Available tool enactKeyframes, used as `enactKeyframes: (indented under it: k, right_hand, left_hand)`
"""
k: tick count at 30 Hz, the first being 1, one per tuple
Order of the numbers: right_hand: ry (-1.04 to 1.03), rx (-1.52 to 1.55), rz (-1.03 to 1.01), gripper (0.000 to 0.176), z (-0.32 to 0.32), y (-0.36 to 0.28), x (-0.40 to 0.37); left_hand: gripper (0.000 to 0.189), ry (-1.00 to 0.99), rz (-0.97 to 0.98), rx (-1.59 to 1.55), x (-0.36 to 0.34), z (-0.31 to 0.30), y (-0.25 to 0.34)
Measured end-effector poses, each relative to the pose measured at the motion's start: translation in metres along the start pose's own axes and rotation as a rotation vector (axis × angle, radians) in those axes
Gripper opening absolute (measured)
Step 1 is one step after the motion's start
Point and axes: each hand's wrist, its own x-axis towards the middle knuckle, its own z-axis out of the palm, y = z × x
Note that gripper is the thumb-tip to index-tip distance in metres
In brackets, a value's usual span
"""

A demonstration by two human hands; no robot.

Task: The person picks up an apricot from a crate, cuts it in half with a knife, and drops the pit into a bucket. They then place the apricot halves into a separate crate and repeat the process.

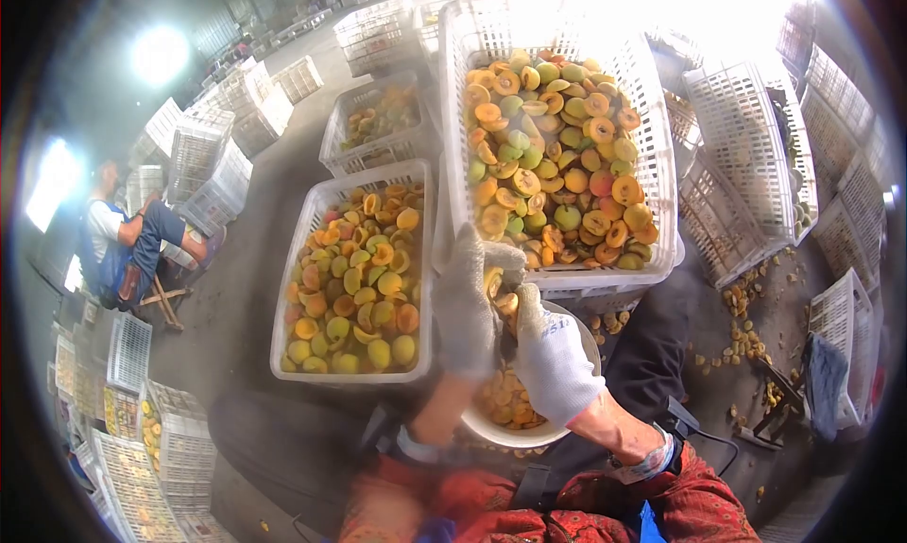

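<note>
"Fruit (493,280) between your gloves: how does it handle?"

"Light, I'd guess, soft-fleshed and probably slippery where juice has wetted it. I'd cradle the skin side gently; a hard pinch could bruise or tear it."

"Where have you got it?"

"Over the white bowl (508,441), near the edge of the big crate (453,118). My left hand (465,307) has its gloved fingers closed around it. My right hand (557,359) comes in from the other side, but how firmly those fingers are gripping, I cannot tell."

"And its looks?"

"Yellow-orange where it shows, with a browner, rounded part towards my right fingertips. The gloves hide much of it, so whether it's whole or halved, or one piece or two, I can't make out."
</note>
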Motion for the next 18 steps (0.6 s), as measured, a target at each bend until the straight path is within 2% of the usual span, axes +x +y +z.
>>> enactKeyframes:
  k: [1, 2, 4, 5, 7, 8, 9, 11, 12, 14, 15, 16, 17, 18]
  right_hand:
    - [-0.049, -0.041, 0.092, 0.040, 0.000, -0.005, 0.002]
    - [-0.098, -0.081, 0.185, 0.036, -0.001, -0.008, 0.004]
    - [-0.088, -0.085, 0.221, 0.032, 0.009, 0.004, 0.002]
    - [-0.077, -0.090, 0.258, 0.029, 0.016, 0.012, 0.001]
    - [-0.062, -0.113, 0.205, 0.027, 0.026, 0.029, -0.001]
    - [-0.050, -0.136, 0.151, 0.026, 0.026, 0.030, 0.000]
    - [-0.052, -0.138, 0.149, 0.026, 0.024, 0.029, 0.000]
    - [-0.007, 0.039, 0.215, 0.029, 0.015, 0.022, 0.004]
    - [-0.002, 0.040, 0.210, 0.029, 0.013, 0.019, 0.005]
    - [0.000, 0.104, 0.225, 0.032, 0.009, 0.018, 0.006]
    - [-0.001, 0.100, 0.222, 0.032, 0.009, 0.020, 0.005]
    - [-0.040, 0.097, 0.264, 0.032, 0.011, 0.023, 0.003]
    - [-0.081, 0.096, 0.303, 0.033, 0.014, 0.026, 0.001]
    - [-0.089, 0.096, 0.291, 0.033, 0.018, 0.030, -0.005]
  left_hand:
    - [0.041, 0.007, -0.205, -0.107, 0.003, 0.000, 0.002]
    - [0.041, 0.008, -0.205, -0.106, 0.006, -0.001, 0.002]
    - [0.027, -0.106, -0.276, -0.004, 0.013, -0.006, -0.002]
    - [0.027, -0.108, -0.276, -0.001, 0.019, -0.012, -0.007]
    - [0.039, -0.508, 0.482, 0.922, 0.034, -0.025, -0.020]
    - [0.039, -0.507, 0.481, 0.922, 0.040, -0.027, -0.024]
    - [0.040, -0.538, 0.601, 0.913, 0.045, -0.028, -0.027]
    - [0.042, -0.559, 0.723, 0.904, 0.047, -0.029, -0.033]
    - [0.044, -0.424, 0.840, 0.833, 0.045, -0.029, -0.035]
    - [0.045, -0.287, 0.955, 0.755, 0.034, -0.023, -0.037]
    - [0.032, -0.186, 0.471, 0.346, 0.021, -0.011, -0.028]
    - [0.031, -0.081, -0.014, -0.061, 0.011, -0.002, -0.019]
    - [0.031, -0.073, -0.010, -0.063, 0.005, 0.001, -0.013]
    - [0.040, -0.024, -0.126, -0.098, 0.001, 0.002, -0.006]
